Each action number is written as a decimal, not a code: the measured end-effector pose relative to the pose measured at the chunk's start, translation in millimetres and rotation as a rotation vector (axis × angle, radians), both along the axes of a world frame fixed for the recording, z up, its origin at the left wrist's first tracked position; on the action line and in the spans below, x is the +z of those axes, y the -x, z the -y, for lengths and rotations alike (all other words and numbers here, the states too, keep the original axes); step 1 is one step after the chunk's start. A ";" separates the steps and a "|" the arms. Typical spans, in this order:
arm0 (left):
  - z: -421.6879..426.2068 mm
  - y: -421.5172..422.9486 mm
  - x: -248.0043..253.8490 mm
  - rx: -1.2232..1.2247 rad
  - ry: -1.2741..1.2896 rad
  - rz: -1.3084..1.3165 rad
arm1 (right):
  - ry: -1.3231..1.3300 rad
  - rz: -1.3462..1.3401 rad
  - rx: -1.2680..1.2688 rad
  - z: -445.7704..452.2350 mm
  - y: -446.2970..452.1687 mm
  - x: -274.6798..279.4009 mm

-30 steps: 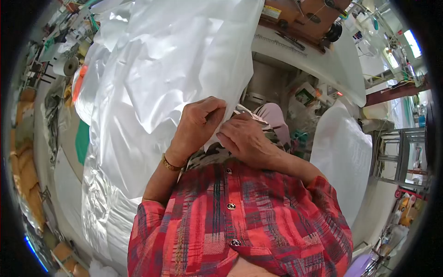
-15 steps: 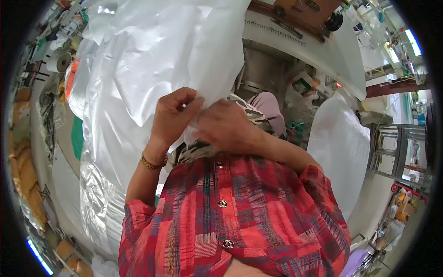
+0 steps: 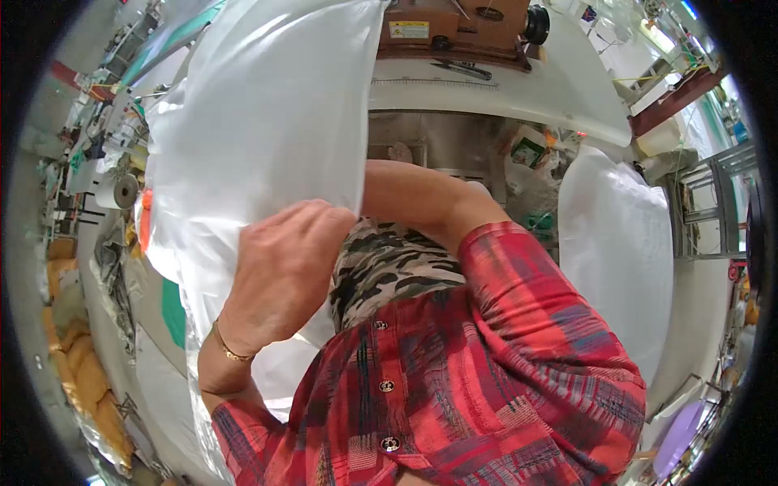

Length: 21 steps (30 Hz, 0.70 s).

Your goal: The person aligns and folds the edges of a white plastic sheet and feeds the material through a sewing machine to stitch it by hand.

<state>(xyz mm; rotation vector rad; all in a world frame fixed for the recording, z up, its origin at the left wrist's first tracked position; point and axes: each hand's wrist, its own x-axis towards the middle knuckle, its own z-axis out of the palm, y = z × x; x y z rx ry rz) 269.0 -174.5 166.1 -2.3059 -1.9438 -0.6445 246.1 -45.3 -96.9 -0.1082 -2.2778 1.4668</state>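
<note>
White plastic fills much of the head view, the only one I have to work from: a broad, glossy plastic sheet (image 3: 263, 121), its right edge running down from beside the brown machine (image 3: 462, 24) to the person's left hand (image 3: 292, 263). That hand has its fingers curled over the edge and looks to me to be pinching it, though the fingertips are turned away and slightly blurred. The right forearm (image 3: 417, 194) crosses above the camouflage trousers (image 3: 397, 259) and passes behind the sheet; the right hand is hidden there, so I cannot tell whether it grasps anything.

Beyond the lap, the machine stands on a pale surface (image 3: 559, 97) with a dark tool (image 3: 466, 70) lying in front of it. A second white sheet (image 3: 616, 259) hangs to the right, well apart from the hands.

For good handling from this pose, I would judge that the left grip should sit right at the edge, firm enough to hold it taut without creasing such slick film. The hidden arm does best moving smoothly, fingers flat, so no nail snags the plastic and the bracelet (image 3: 231, 354) on the left wrist stays clear of the folds.
</note>
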 end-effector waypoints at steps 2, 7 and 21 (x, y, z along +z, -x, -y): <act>1.7 10.5 -13.1 0.005 0.110 -0.068 | -0.080 -0.056 -0.032 -0.6 -6.4 -4.7; 11.2 28.2 -105.5 0.065 0.117 -0.143 | -0.284 -0.185 -0.076 0.6 -27.0 -19.1; -5.1 24.1 -203.1 0.616 -0.224 0.410 | -0.791 0.453 0.132 -55.7 -68.1 22.8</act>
